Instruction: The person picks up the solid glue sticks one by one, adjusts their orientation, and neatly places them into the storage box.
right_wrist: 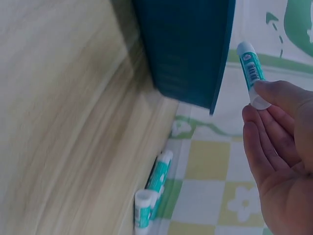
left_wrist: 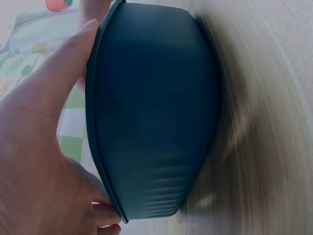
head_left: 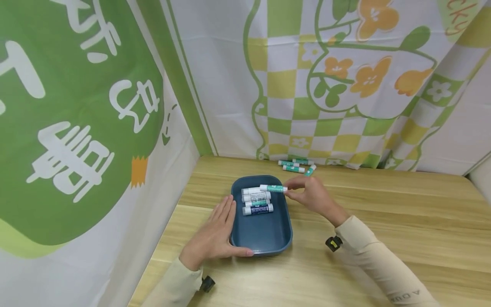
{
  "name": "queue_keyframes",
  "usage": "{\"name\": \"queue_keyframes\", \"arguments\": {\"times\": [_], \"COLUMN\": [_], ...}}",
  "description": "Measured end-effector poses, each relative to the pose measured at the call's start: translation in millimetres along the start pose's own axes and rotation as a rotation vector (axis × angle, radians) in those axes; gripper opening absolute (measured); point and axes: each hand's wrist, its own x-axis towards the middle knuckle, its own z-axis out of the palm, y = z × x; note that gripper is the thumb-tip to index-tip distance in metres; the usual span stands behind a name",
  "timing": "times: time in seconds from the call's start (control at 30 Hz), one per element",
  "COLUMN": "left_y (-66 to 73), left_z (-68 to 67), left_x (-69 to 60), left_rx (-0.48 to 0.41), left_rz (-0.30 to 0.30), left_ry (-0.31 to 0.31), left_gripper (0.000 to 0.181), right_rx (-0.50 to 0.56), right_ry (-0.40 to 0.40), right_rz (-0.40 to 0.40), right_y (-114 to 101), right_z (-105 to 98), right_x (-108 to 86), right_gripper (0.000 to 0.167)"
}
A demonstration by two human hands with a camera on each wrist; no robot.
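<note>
Head view: the right hand point(head_left: 314, 194) has a green-and-white tube point(head_left: 273, 188) in a narrow pinch by its white end, just above the far right part of the blue tray point(head_left: 261, 234). 4 other tubes point(head_left: 256, 196) lie side by side in the tray's far half. The left hand point(head_left: 214, 234) isn't clamping anything: straight fingers along the tray's left rim, thumb out wide at the near rim. 4 loose tubes point(head_left: 293, 169) sit beyond the tray on the wood-grain tabletop point(head_left: 364, 260). I'd keep the pinched tube level with that row and lower it before letting go, since round barrels probably roll. Left wrist view: the tray wall looks like smooth plastic, flaring up to a thin lip, with fine ribs point(left_wrist: 164, 196) toward 1 end. Right wrist view: thumb against fingertips on a slim, straight cylinder with a barcode on its label, up beside the tray's lip.
</note>
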Motion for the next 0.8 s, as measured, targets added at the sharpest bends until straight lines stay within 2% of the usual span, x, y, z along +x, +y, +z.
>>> {"name": "queue_keyframes", "arguments": {"times": [0.1, 0.3, 0.5, 0.8], "left_y": [-0.1, -0.1, 0.3, 0.6], "left_z": [0.1, 0.8, 1.5, -0.8], "left_x": [-0.3, 0.3, 0.2, -0.8], "left_rx": [0.000, 0.002, 0.002, -0.025], "left_rz": [-0.002, -0.005, -0.006, 0.001], "left_ry": [-0.001, -0.007, -0.007, -0.010], "left_gripper": [0.145, 0.144, 0.144, 0.143], "right_rx": [-0.020, -0.072, -0.168, -0.224], "right_ry": [-0.051, -0.160, -0.221, -0.327], "right_rz": [-0.028, -0.152, -0.262, -0.266], "right_y": [-6.2, -18.3, -25.2, -31.6], "right_z": [6.6, 19.0, 30.9, 43.6], "right_x": [0.4, 2.0, 1.9, 5.6], "right_gripper": [0.017, 0.015, 0.015, 0.016]}}
